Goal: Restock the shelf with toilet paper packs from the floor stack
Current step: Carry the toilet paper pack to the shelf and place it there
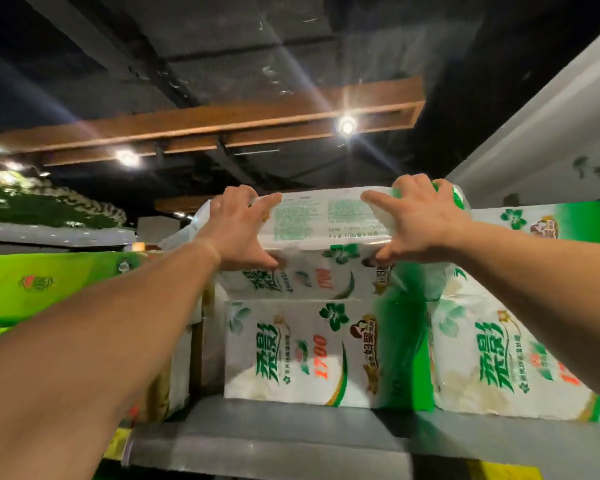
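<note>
Nearest the camera, two bare forearms are reaching up and forward over the grey metal shelf edge (291, 441). The left hand (238, 230) is gripping the near left end of the top toilet paper pack (323, 220), fingers curling over its upper edge and thumb pressing underneath; the right hand (418, 220) is doing the same at the near right end, fingers spreading across the printed wrapper and thumb tucking below. So both hands are clamping on that one pack, not lying loose.

The pack is sitting high on the shelf, tilting a little, resting on a second pack (312, 278) that is itself lying on the bottom pack (312, 351) standing on the shelf board. Just beside it to the right, another pack (499, 355) is leaning close, and a further one (541, 220) is showing behind the right hand.

By its look, the pack is likely to be handling light but bulky — soft rolls giving under the fingers, with a slick plastic film that could be sliding or stretching in a one-point pinch. Holding it at both ends, fingers above and thumbs beneath, seems the sound way of steering it.

Farther off, green packaging (49, 285) is lining the left, and wooden ceiling beams (222, 123) with spotlights (347, 125) are glaring overhead.
</note>
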`<state>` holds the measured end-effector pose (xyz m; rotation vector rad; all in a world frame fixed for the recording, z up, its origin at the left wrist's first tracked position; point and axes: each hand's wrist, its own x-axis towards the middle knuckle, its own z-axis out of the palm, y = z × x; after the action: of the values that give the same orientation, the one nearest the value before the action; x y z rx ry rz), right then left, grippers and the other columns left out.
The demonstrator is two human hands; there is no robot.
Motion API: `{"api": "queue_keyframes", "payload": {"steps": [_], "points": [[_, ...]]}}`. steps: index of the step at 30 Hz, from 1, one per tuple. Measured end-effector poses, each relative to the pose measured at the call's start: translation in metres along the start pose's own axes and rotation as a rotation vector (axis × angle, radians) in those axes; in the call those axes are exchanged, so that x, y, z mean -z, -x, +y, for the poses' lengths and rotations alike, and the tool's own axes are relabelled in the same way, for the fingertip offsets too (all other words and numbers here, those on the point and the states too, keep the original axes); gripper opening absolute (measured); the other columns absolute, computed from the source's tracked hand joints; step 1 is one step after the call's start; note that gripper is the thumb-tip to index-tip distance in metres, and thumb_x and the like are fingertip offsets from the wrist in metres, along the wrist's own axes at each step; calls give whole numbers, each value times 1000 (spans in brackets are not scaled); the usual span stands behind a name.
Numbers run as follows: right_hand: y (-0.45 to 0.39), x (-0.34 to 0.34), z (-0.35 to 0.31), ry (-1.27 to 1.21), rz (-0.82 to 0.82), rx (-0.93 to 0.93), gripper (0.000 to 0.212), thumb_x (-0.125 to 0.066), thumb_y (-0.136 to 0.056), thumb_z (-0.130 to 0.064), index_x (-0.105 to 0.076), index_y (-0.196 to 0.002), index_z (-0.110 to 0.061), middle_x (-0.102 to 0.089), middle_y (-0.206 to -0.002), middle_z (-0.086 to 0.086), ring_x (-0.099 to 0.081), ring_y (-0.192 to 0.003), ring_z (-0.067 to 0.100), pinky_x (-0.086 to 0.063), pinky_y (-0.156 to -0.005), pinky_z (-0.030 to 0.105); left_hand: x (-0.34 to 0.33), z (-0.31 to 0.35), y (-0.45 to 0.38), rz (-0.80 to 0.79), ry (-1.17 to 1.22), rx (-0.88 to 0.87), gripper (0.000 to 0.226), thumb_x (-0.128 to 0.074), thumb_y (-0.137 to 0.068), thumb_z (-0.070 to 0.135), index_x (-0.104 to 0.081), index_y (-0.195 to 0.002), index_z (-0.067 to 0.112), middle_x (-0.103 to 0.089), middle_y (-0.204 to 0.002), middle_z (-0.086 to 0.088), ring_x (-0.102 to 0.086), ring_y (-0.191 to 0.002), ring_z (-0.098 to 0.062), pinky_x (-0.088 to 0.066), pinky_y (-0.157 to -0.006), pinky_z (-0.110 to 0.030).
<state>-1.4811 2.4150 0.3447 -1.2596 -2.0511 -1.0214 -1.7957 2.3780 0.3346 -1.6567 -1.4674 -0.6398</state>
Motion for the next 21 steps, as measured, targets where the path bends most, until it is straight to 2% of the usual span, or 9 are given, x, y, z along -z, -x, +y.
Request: {"api": "queue_keyframes", "payload": {"steps": [5,7,9,12,14,15,16,18,21], "points": [[-54,1,-7,-9,-102,-72,115,-74,-59,-85,-21,-156,-51,-40,-137,7,-35,-130,30,-32,-107,51,-20,-39,-50,-75,82,-35,120,-82,-61,75,-24,-159,39,-37,-139,-7,-29,-133,-29,-29,-114,-51],[-70,3,-8,-72,-166,-125,112,-76,-56,-85,-29,-153,-54,-39,-136,4,-37,-128,30,-38,-103,48,-19,-47,-67,-155,146,-37,118,-85,-61,71,-25,-158,41,-42,-139,-4,-32,-135,-30,-32,-114,-54],[-82,1,-10,-49,-185,-164,103,-75,-57,-86,-40,-148,-54,-38,-136,4,-36,-128,31,-37,-100,46,-22,-50,-81,-224,238,-2,114,-87,-65,64,-24,-157,39,-48,-141,-2,-42,-133,-31,-38,-111,-52],[-93,-15,-15,14,-190,-210,84,-68,-72,-82,-50,-143,-43,-52,-127,4,-48,-121,31,-39,-91,44,-37,-48,-100,-317,260,28,83,-81,-76,62,-39,-141,33,-60,-129,3,-58,-111,-24,-47,-95,-43],[-96,-35,-20,-4,-197,-225,68,-62,-81,-76,-52,-132,-32,-60,-121,4,-56,-115,31,-42,-96,45,-52,-46,-108,-340,250,25,65,-75,-79,67,-54,-130,33,-67,-120,5,-62,-103,-19,-51,-93,-42],[-97,-46,-21,-10,-172,-228,65,-59,-81,-78,-51,-123,-29,-61,-120,5,-57,-113,31,-42,-98,47,-60,-44,-110,-336,262,39,66,-71,-76,75,-59,-127,36,-68,-116,7,-63,-103,-17,-51,-95,-44],[-98,-56,-21,-19,-135,-232,69,-58,-77,-83,-49,-119,-28,-61,-119,6,-56,-113,31,-40,-101,48,-66,-43,-111,-320,264,61,73,-66,-70,86,-60,-125,39,-68,-114,10,-63,-104,-17,-49,-99,-47],[-103,-71,-20,-50,-96,-260,87,-53,-67,-95,-49,-123,-29,-59,-120,4,-53,-114,29,-35,-105,50,-77,-40,-113,-268,202,97,88,-53,-55,103,-60,-121,44,-66,-112,12,-61,-109,-18,-41,-105,-52],[-114,-90,-17,-61,-86,-257,105,-45,-57,-105,-48,-130,-29,-58,-123,2,-51,-117,27,-32,-110,52,-91,-41,-117,-226,143,125,91,-46,-52,107,-61,-112,41,-68,-106,13,-62,-107,-18,-37,-105,-50]]}}
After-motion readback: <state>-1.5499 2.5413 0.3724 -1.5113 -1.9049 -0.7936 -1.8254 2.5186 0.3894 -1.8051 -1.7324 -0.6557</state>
